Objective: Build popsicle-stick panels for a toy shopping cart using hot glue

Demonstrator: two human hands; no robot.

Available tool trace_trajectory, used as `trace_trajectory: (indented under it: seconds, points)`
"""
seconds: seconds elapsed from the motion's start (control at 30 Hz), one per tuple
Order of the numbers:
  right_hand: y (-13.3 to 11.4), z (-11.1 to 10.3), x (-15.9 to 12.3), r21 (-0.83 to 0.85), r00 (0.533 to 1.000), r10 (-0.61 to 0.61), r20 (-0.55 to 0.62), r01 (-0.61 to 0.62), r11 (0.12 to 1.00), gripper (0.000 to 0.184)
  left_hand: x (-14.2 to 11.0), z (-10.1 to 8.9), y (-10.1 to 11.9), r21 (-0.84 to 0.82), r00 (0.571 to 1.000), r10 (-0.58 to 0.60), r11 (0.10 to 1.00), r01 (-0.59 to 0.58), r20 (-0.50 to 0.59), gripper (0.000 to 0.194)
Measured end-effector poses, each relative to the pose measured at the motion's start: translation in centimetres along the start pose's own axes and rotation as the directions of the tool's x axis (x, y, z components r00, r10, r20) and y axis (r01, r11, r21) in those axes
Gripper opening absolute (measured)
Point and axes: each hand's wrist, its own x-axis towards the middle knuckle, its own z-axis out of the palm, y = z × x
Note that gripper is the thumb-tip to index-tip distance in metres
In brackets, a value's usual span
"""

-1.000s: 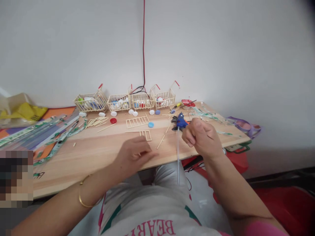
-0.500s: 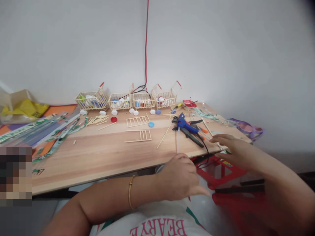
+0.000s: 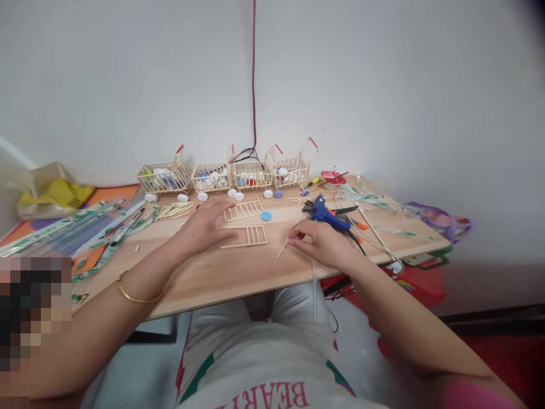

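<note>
My left hand [image 3: 205, 228] hovers open over the table, thumb and fingers apart, at the left ends of two small wooden-stick frames. The farther ladder-like frame [image 3: 243, 211] is partly behind its fingertips; the nearer frame [image 3: 256, 235] has rungs only at its right end. With thumb and forefinger pinched, my right hand [image 3: 317, 243] grips a thin wooden stick [image 3: 281, 250], which slants down to the left. Just beyond that hand lies a blue glue gun [image 3: 327, 216], with black-handled pliers partly hidden beneath it. A light-blue bottle cap [image 3: 266, 216] rests beside the farther frame.
Along the wall stand several stick-built miniature carts [image 3: 253, 175] with bottle-cap wheels. A pile of short sticks [image 3: 172, 211] and plastic strips [image 3: 76, 227] lie left. A red dish [image 3: 333, 177] is at the back right. A red stool [image 3: 419, 287] stands below the table's right edge.
My left hand has moved from the table's front edge up and left to the frames, its fingers now spread. My right hand has come left from the table's right side and taken hold of the stick.
</note>
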Motion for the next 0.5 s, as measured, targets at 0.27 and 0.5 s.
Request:
trace_trajectory:
  seconds: [0.27,0.5]
  points:
    - [0.5,2.4,4.0,-0.052,0.997,-0.016,0.071,0.019,0.998,0.031,-1.5,2.7,-1.1,0.123,0.967,-0.092,0.990,0.065,0.236,0.077]
    - [1.1,4.3,6.7,-0.096,0.982,-0.096,0.162,0.113,0.989,0.073,-2.0,2.5,-0.9,0.203,0.955,-0.166,0.972,0.116,0.246,0.070]
